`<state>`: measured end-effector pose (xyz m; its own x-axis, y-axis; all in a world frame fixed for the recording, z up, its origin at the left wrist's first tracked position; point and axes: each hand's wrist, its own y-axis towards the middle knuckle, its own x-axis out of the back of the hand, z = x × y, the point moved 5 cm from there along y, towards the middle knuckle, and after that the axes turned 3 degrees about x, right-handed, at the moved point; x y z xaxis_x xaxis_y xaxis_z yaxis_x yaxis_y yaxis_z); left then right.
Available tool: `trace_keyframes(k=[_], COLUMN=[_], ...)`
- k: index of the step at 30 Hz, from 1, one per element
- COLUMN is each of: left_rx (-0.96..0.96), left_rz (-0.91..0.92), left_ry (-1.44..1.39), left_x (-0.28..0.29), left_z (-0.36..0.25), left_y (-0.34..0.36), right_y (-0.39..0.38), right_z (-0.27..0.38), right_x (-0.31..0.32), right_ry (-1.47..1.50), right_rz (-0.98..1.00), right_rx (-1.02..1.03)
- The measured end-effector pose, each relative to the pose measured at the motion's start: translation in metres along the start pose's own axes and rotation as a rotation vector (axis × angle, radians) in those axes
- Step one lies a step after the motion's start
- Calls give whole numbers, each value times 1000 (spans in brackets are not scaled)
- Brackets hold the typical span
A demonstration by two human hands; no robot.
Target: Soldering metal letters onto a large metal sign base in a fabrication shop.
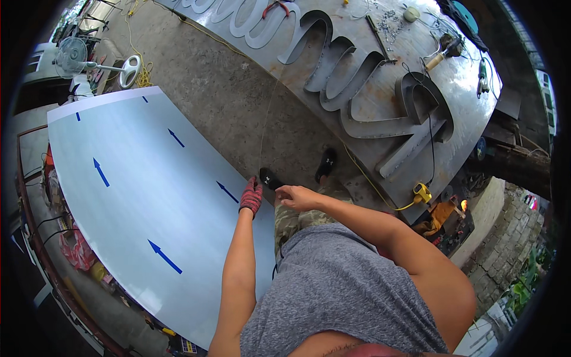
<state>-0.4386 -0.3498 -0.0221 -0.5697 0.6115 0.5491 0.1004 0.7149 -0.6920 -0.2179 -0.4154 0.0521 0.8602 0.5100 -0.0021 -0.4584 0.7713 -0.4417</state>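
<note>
My left hand (251,199), in a red and black knit glove, is at the right edge of a large pale blue film-covered sheet (131,196) with blue arrows on it. Its fingers are drawn together; whether they grip the sheet's edge or something small is hidden. Bare and curled, my right hand (299,198) is in front of my body, just right of the glove. Its fingertips are pressed together, and anything between them is too small to make out. Both hands are above my black shoes (326,164).
To the right, a metal-topped table (470,119) bears large grey channel letters (357,83), red-handled pliers (276,8) and a yellow tape measure (422,193). A yellow cord (375,185) runs along its edge. A fan (71,57) stands at far left; concrete floor (220,107) lies between.
</note>
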Motion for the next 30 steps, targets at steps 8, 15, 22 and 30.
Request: trace_keyframes(k=[8,15,22,30], left_rx=[-40,-470,-561,-523], left_rz=[-294,-446,-435,-243], left_ry=[174,49,250,463], left_x=[2,8,22,-2], left_z=[-55,-252,-432,-500], left_y=[45,102,170,289], right_y=[-134,-188,-162,-90], right_z=[-2,26,79,99], right_x=[158,253,299,409], right_ry=[97,79,-90,-193], right_rz=[-481,-839,-891,-958], right_rx=[-44,-54,-30,-100])
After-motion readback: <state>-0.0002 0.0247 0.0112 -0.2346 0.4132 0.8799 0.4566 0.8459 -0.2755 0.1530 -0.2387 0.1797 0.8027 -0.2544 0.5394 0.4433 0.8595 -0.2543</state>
